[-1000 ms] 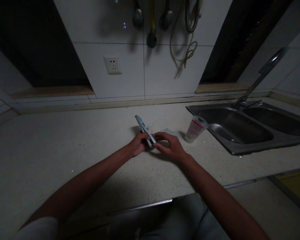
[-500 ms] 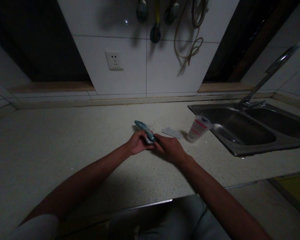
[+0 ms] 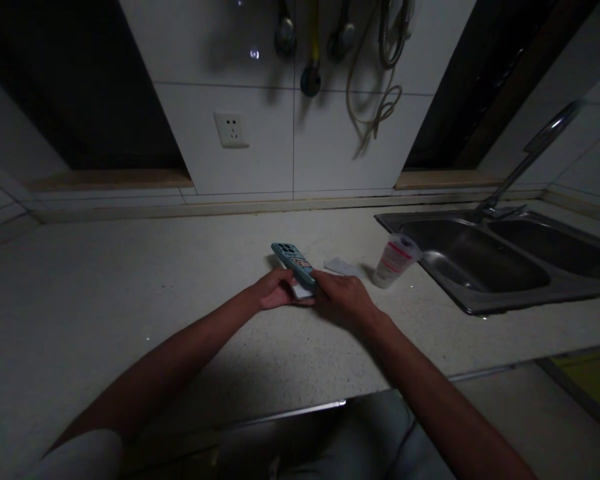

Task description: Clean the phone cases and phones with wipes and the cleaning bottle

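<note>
A teal remote control (image 3: pixel 291 259) lies low over the speckled counter (image 3: pixel 130 280), its far end pointing away to the left. My left hand (image 3: pixel 273 291) curls around its near end from the left. My right hand (image 3: pixel 344 299) closes on the same end from the right, fingers bent over it. A small white piece (image 3: pixel 301 291) shows under the remote between both hands; I cannot make out what it is.
A white paper scrap (image 3: pixel 343 267) and a tilted plastic cup with a red label (image 3: pixel 394 259) sit to the right. A steel double sink (image 3: pixel 510 263) with a tap (image 3: pixel 525 160) lies beyond. A wall socket (image 3: pixel 231 129), hanging utensils and a cord (image 3: pixel 380 100) are on the tiles.
The remote has dropped from a raised tilt to nearly flat on the counter. Both hands stayed at its near end, and the right hand now covers more of it.
</note>
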